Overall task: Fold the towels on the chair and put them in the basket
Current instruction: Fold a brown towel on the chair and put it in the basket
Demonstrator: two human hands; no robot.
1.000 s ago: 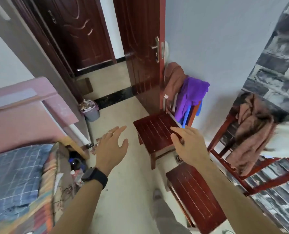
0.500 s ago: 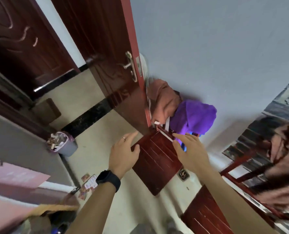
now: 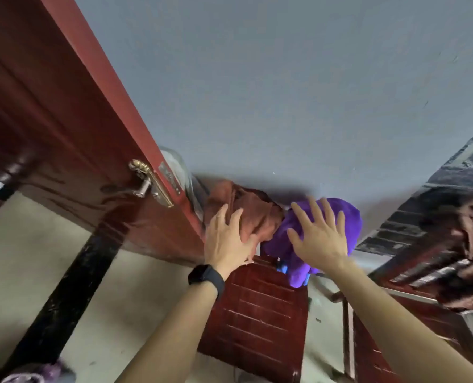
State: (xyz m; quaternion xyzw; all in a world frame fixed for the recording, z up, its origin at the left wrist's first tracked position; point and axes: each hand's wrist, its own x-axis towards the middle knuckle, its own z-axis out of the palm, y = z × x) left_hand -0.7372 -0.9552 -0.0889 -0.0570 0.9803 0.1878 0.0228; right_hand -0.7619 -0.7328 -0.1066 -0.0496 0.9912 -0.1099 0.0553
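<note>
A dark red wooden chair (image 3: 260, 313) stands against the grey wall. Over its back hang a rust-brown towel (image 3: 253, 214) on the left and a purple towel (image 3: 343, 225) on the right, with a bit of blue cloth (image 3: 282, 269) showing under the purple one. My left hand (image 3: 227, 241), fingers spread, is in front of the brown towel. My right hand (image 3: 317, 236), also spread, is in front of the purple towel. Neither hand holds anything. No basket is in view.
An open dark red door (image 3: 72, 139) with a brass handle (image 3: 147, 181) stands just left of the chair. A second red chair (image 3: 412, 272) at the right carries a brown cloth (image 3: 467, 233). A small bin (image 3: 33, 374) sits at the bottom left.
I have moved closer to the chair. Both hands have risen from above the seat to the towels on the chair back.
</note>
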